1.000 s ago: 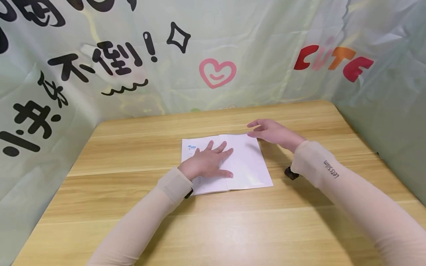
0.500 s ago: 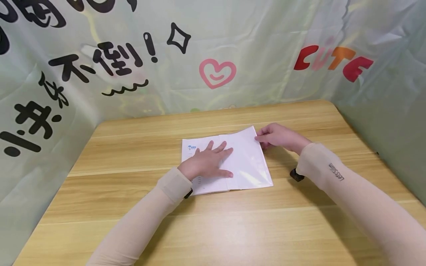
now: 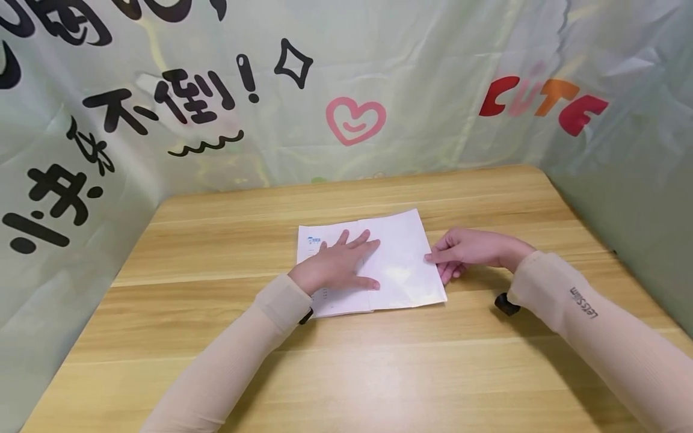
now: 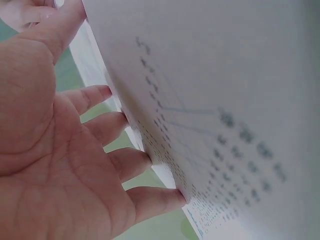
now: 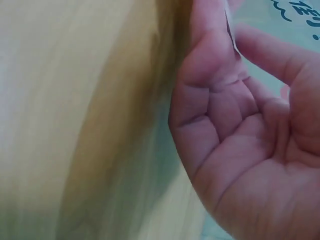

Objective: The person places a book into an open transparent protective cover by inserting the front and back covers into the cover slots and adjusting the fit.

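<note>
An open booklet (image 3: 400, 264) lies on the wooden table, its right page white and blank. Printed lines and a small blue mark show on the left page, and the left wrist view has blurred rows of print on that page (image 4: 240, 75). My left hand (image 3: 338, 264) rests across the left page and the fold with its fingers spread; its fingertips touch the paper. At the right edge, my right hand (image 3: 468, 249) pinches the page between thumb and fingers. In the right wrist view the right hand (image 5: 240, 125) has its fingers curled beneath a thin paper edge.
The wooden table (image 3: 216, 252) has a back edge close to a pale cloth backdrop (image 3: 422, 72) with black characters, a pink heart and coloured letters. More cloth hangs at both sides. Each wrist bears a small black device (image 3: 507, 304).
My right hand has gone from the page's top right corner down along its right edge and now pinches it midway. That page's corner has lifted somewhat. The left hand has stayed in place.
</note>
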The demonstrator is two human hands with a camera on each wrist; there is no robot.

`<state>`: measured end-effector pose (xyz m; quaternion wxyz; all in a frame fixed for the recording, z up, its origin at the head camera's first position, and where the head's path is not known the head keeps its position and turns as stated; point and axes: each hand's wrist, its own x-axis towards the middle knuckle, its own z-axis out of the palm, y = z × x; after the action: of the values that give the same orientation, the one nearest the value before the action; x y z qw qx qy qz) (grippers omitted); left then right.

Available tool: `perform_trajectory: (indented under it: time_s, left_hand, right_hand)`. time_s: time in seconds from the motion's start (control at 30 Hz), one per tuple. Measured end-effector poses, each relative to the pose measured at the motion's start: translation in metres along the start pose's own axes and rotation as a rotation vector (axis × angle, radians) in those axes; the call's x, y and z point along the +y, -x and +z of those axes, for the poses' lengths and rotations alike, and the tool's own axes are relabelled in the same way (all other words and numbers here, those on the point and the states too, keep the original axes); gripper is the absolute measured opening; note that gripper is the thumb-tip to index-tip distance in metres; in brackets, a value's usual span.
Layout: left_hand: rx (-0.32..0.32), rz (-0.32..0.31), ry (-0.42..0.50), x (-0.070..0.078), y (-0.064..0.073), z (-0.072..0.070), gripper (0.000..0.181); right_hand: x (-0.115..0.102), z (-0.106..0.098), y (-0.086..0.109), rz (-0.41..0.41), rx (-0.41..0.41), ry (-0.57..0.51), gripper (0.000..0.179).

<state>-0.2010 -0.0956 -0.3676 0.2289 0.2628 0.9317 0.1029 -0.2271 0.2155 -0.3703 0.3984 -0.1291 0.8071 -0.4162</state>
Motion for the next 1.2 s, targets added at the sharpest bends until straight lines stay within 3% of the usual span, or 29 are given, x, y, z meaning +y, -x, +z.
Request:
perform_trajectory:
  time_s: [0.53,0.97,1.2]
  left_hand:
    - [0.025,0.083,0.144,-0.015,-0.001,0.001,0.098]
    - [0.072,0.1,0.13,-0.03,0.01,0.0,0.098]
    - [0.082,0.073,0.088,-0.039,0.015,0.0,0.098]
  right_hand:
    - [0.002,0.007,0.005,-0.127,0.225,-0.009,0.041]
    - [0.003,-0.002,0.019,-0.16,0.294,-0.018,0.045]
    - [0.003,-0.01,0.028,-0.162,0.345,-0.016,0.044]
